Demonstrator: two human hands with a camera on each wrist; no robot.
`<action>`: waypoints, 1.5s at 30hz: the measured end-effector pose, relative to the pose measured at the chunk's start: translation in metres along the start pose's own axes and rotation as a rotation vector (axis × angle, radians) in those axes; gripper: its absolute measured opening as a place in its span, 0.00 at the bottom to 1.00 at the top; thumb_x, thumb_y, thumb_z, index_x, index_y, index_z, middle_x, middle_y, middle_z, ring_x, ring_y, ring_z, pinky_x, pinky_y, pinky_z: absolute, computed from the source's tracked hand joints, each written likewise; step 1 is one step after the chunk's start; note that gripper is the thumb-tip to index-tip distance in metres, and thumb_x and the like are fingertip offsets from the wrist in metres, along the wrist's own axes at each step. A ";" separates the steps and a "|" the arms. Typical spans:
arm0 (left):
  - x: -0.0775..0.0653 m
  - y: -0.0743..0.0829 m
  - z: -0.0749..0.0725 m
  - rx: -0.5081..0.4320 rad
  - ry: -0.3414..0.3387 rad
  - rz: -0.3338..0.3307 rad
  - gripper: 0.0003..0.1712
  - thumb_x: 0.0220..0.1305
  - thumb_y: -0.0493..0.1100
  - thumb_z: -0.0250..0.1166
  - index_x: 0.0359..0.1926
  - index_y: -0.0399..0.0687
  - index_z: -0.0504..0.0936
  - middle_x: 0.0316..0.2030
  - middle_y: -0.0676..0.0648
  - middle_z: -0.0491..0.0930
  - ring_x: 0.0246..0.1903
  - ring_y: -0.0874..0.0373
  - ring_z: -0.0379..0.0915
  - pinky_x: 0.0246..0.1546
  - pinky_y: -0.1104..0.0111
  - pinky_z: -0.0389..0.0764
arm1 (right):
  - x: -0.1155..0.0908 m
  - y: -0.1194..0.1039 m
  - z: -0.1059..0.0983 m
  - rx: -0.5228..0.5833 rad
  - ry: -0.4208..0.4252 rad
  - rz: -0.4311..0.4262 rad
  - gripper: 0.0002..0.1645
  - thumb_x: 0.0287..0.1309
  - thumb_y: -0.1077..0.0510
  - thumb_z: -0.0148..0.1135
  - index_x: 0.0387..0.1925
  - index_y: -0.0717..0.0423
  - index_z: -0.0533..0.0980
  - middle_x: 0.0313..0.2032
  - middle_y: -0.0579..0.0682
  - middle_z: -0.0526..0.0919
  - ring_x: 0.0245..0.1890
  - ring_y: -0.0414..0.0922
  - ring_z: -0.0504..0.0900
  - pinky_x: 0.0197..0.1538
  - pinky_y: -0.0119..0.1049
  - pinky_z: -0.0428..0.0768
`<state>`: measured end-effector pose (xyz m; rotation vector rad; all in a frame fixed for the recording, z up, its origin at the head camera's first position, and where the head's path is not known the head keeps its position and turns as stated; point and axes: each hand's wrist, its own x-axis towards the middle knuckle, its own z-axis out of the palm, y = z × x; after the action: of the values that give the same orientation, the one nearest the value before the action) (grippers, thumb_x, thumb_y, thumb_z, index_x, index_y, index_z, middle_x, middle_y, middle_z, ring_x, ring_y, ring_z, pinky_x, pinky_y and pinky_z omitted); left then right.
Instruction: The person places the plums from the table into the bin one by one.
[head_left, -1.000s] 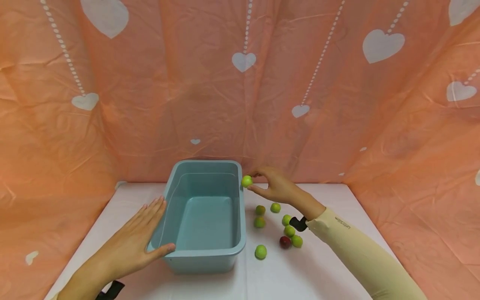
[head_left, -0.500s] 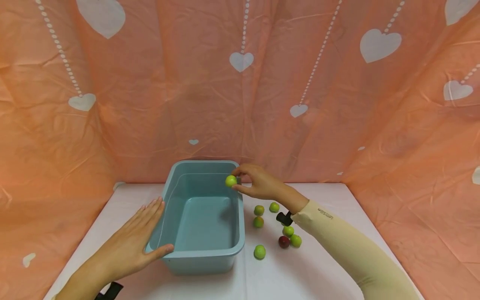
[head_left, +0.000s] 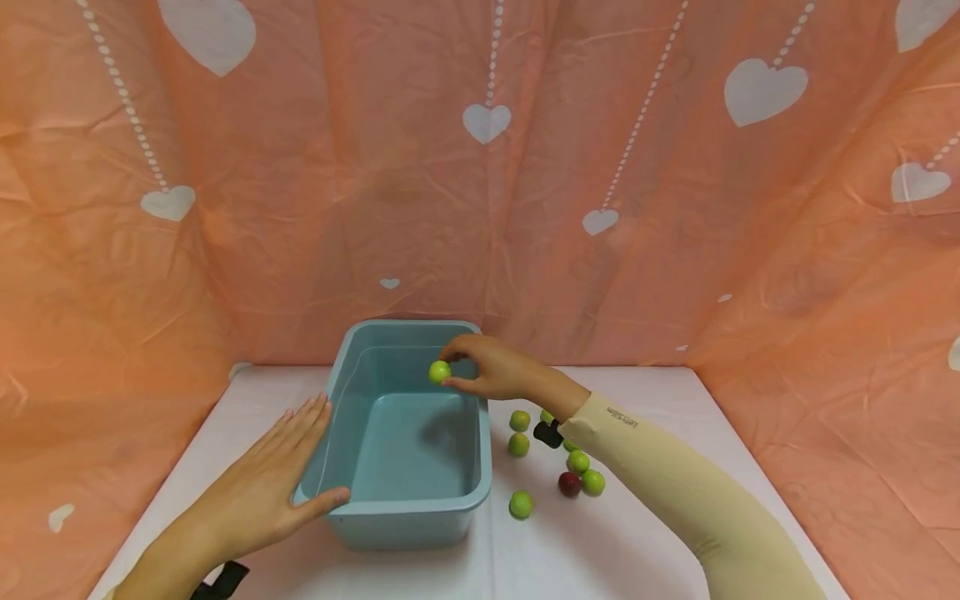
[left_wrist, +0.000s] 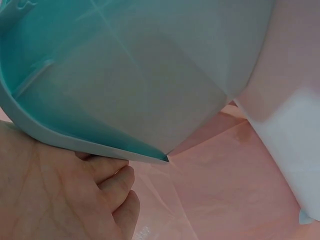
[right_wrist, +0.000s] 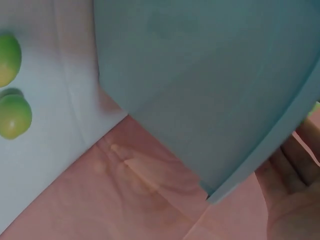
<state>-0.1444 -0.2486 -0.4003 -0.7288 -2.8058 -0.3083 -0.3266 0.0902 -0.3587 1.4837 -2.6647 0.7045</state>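
A blue-grey plastic tub [head_left: 410, 505] stands on the white table. My left hand [head_left: 262, 479] lies along its left rim with fingers stretched out, thumb over the near left corner. In the left wrist view, those fingers [left_wrist: 117, 187] show beneath the rim edge. My right hand [head_left: 491, 368] reaches over the right rim and pinches a small round green fruit [head_left: 439, 372] between thumb and fingers, above the tub's inside. Its shadow falls on the tub floor. From the right wrist, only a green sliver of this fruit shows past the fingers [right_wrist: 300, 165].
Right of the tub lie several more green fruits [head_left: 521, 504] and one dark red fruit [head_left: 569, 484]. The right forearm partly covers some. Two green-yellow fruits [right_wrist: 14, 116] appear in the right wrist view. An orange sheet with white hearts [head_left: 487, 250] hangs around the table.
My right hand has carried the green fruit leftward, from beside the tub's right rim to over its inside. The left hand has stayed on the rim.
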 end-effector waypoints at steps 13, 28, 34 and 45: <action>0.001 -0.001 0.001 -0.010 -0.001 -0.002 0.62 0.70 0.73 0.65 0.84 0.32 0.54 0.84 0.35 0.52 0.82 0.37 0.50 0.78 0.79 0.23 | 0.025 -0.008 0.014 0.022 -0.134 -0.007 0.22 0.72 0.53 0.71 0.60 0.61 0.81 0.56 0.53 0.86 0.59 0.49 0.85 0.67 0.39 0.82; 0.001 -0.003 0.003 0.012 0.023 0.024 0.61 0.70 0.72 0.66 0.83 0.31 0.56 0.83 0.34 0.53 0.82 0.39 0.51 0.80 0.77 0.25 | 0.045 -0.009 0.028 0.009 -0.174 0.005 0.19 0.72 0.53 0.71 0.57 0.59 0.82 0.53 0.52 0.87 0.57 0.48 0.86 0.65 0.35 0.82; 0.001 -0.003 0.002 0.005 0.027 0.018 0.62 0.69 0.72 0.67 0.83 0.32 0.56 0.83 0.34 0.53 0.82 0.37 0.52 0.79 0.78 0.25 | 0.053 -0.014 0.032 0.038 -0.205 0.005 0.17 0.72 0.53 0.71 0.56 0.58 0.83 0.52 0.51 0.87 0.57 0.49 0.85 0.64 0.34 0.82; 0.001 -0.002 0.002 0.013 0.043 0.025 0.62 0.68 0.72 0.68 0.83 0.32 0.57 0.83 0.33 0.55 0.81 0.37 0.54 0.80 0.77 0.26 | 0.063 -0.022 0.048 0.094 -0.280 -0.028 0.14 0.71 0.56 0.72 0.52 0.59 0.83 0.50 0.52 0.87 0.56 0.54 0.85 0.63 0.41 0.84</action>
<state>-0.1464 -0.2495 -0.4026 -0.7444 -2.7535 -0.2969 -0.3337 0.0113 -0.3797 1.7607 -2.8370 0.6755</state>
